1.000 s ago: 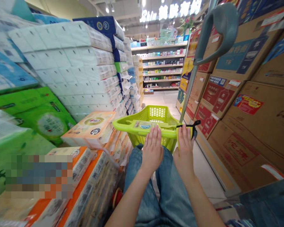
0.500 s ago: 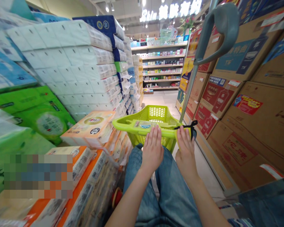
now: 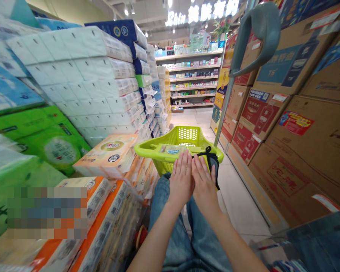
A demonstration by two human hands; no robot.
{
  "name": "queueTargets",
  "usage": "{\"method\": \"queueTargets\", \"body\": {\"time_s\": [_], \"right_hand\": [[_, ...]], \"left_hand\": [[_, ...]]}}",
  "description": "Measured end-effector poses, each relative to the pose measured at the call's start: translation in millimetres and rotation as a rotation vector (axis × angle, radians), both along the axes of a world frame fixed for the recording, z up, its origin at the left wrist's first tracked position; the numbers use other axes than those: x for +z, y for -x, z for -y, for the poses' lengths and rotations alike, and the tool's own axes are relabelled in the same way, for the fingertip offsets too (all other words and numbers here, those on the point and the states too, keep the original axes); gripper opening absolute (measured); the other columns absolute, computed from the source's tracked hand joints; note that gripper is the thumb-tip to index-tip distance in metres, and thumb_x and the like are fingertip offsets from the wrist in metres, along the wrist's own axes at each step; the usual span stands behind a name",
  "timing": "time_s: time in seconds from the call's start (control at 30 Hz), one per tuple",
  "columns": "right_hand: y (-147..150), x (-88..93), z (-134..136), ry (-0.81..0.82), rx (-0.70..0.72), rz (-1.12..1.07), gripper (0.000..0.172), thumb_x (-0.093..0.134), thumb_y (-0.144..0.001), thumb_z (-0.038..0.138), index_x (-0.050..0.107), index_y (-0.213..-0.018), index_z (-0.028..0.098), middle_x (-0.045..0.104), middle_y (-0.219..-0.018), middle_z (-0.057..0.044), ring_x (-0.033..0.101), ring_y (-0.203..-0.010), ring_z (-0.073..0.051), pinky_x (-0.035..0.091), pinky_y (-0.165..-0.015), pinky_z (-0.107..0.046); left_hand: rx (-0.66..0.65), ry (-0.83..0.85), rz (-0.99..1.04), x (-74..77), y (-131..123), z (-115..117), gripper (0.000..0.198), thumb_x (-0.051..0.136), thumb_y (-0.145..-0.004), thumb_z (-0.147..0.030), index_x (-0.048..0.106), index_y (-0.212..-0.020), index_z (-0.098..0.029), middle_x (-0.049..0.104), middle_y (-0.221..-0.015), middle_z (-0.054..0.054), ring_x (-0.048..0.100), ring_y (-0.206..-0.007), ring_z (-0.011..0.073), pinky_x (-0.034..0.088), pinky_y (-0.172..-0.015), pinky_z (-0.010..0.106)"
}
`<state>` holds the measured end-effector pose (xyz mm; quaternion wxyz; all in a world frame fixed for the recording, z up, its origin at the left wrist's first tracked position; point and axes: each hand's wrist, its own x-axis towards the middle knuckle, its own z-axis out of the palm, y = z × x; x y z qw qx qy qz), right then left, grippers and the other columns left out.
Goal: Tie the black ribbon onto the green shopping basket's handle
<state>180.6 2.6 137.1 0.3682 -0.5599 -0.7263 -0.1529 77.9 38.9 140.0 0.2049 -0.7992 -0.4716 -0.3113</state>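
Observation:
A lime-green shopping basket (image 3: 184, 138) on a grey pull handle (image 3: 255, 37) stands in the aisle just past my knees. My left hand (image 3: 182, 175) lies flat with straight fingers on the basket's near rim. Right beside it, touching it, my right hand (image 3: 204, 177) rests on the same rim, fingers stretched out. A small dark pouch with a black cord (image 3: 212, 160) hangs at the rim by my right fingertips. I cannot tell whether the fingers hold it.
Stacked tissue and toilet-paper packs (image 3: 102, 79) fill the left side, with orange packs (image 3: 107, 155) low near the basket. Cardboard cartons (image 3: 300, 124) line the right. The tiled aisle (image 3: 232, 192) runs ahead to product shelves (image 3: 192, 75).
My right hand slid left along the rim until it touched my left hand. The dark pouch and cord moved left with it. The left hand stayed put.

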Motion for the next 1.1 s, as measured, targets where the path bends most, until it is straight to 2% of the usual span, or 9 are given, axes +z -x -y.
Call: {"method": "queueTargets", "body": {"time_s": [0.17, 0.3, 0.4, 0.5, 0.6, 0.7, 0.77, 0.9, 1.1], "right_hand": [[-31.3, 0.8, 2.5, -0.019, -0.015, -0.052, 0.081, 0.03, -0.087, -0.001, 0.008, -0.16, 0.025, 0.036, -0.16, -0.008, 0.02, -0.153, -0.02, 0.019, -0.123, -0.056], [-61.3, -0.1, -3.8, -0.036, -0.035, -0.223, 0.088, 0.031, -0.079, -0.004, 0.013, -0.16, 0.024, 0.026, -0.164, -0.01, 0.015, -0.154, -0.023, 0.019, -0.122, -0.061], [-68.2, 0.0, -9.9, -0.033, -0.03, -0.317, 0.089, 0.033, -0.076, -0.003, 0.015, -0.16, 0.022, 0.023, -0.165, -0.011, 0.016, -0.154, -0.024, 0.022, -0.121, -0.06], [-52.4, 1.8, -11.0, -0.051, -0.063, -0.293, 0.088, 0.032, -0.078, -0.003, 0.013, -0.16, 0.023, 0.024, -0.165, -0.011, 0.015, -0.154, -0.025, 0.021, -0.121, -0.061], [-20.9, 5.4, -6.4, -0.044, -0.081, -0.173, 0.081, 0.032, -0.085, 0.0, 0.01, -0.16, 0.022, 0.03, -0.163, -0.012, 0.017, -0.154, -0.024, 0.021, -0.121, -0.061], [4.6, 8.2, -0.8, -0.002, -0.035, -0.061, 0.079, 0.034, -0.087, 0.001, 0.009, -0.16, 0.019, 0.034, -0.161, -0.011, 0.022, -0.152, -0.023, 0.023, -0.122, -0.057], [7.9, 8.6, 1.5, 0.012, -0.002, -0.026, 0.08, 0.034, -0.087, 0.001, 0.009, -0.16, 0.019, 0.036, -0.16, -0.01, 0.023, -0.152, -0.021, 0.024, -0.122, -0.054], [-18.6, 5.8, 2.1, 0.015, 0.021, -0.04, 0.083, 0.032, -0.086, -0.001, 0.007, -0.16, 0.024, 0.033, -0.162, -0.008, 0.019, -0.153, -0.02, 0.022, -0.123, -0.055], [-64.8, 3.3, -9.5, -0.038, -0.066, -0.272, 0.09, 0.032, -0.076, -0.004, 0.015, -0.16, 0.023, 0.024, -0.165, -0.01, 0.015, -0.154, -0.023, 0.022, -0.122, -0.059]], "left_hand": [[-0.019, 0.015, 0.024, 1.2, -1.1, 0.8, 0.076, 0.046, -0.086, -0.013, 0.018, -0.156, -0.006, 0.03, -0.162, 0.016, 0.02, -0.153, 0.0263, 0.03, -0.121, 0.045], [-0.019, 0.016, 0.032, 1.8, -2.0, 1.7, 0.076, 0.045, -0.087, -0.014, 0.016, -0.157, -0.007, 0.029, -0.162, 0.016, 0.021, -0.153, 0.0263, 0.03, -0.121, 0.045], [-0.02, 0.012, 0.038, 2.4, -1.9, 2.2, 0.077, 0.046, -0.087, -0.014, 0.015, -0.157, -0.007, 0.03, -0.162, 0.016, 0.022, -0.152, 0.0268, 0.03, -0.121, 0.045], [-0.015, 0.009, 0.029, 2.5, -1.4, 1.9, 0.077, 0.045, -0.087, -0.014, 0.015, -0.157, -0.006, 0.03, -0.162, 0.016, 0.021, -0.152, 0.0264, 0.03, -0.121, 0.045], [0.001, 0.008, 0.008, 0.8, -0.7, 0.7, 0.075, 0.045, -0.087, -0.014, 0.018, -0.156, -0.005, 0.03, -0.162, 0.016, 0.021, -0.153, 0.026, 0.031, -0.121, 0.044], [0.022, -0.015, -0.017, -1.3, 0.3, -0.4, 0.07, 0.042, -0.089, -0.011, 0.021, -0.156, -0.009, 0.033, -0.161, 0.015, 0.023, -0.152, 0.0254, 0.035, -0.119, 0.045], [0.02, -0.02, -0.02, -1.5, 0.9, -0.3, 0.069, 0.04, -0.09, -0.01, 0.022, -0.156, -0.011, 0.033, -0.161, 0.014, 0.024, -0.152, 0.0254, 0.035, -0.119, 0.046], [-0.022, 0.013, 0.009, 1.6, 1.0, 1.3, 0.074, 0.045, -0.087, -0.013, 0.019, -0.157, -0.008, 0.031, -0.162, 0.016, 0.023, -0.152, 0.0265, 0.032, -0.12, 0.045], [-0.025, 0.019, 0.03, 3.3, -1.0, 2.4, 0.077, 0.046, -0.087, -0.014, 0.015, -0.157, -0.006, 0.03, -0.162, 0.017, 0.019, -0.153, 0.0262, 0.029, -0.122, 0.045]]}}
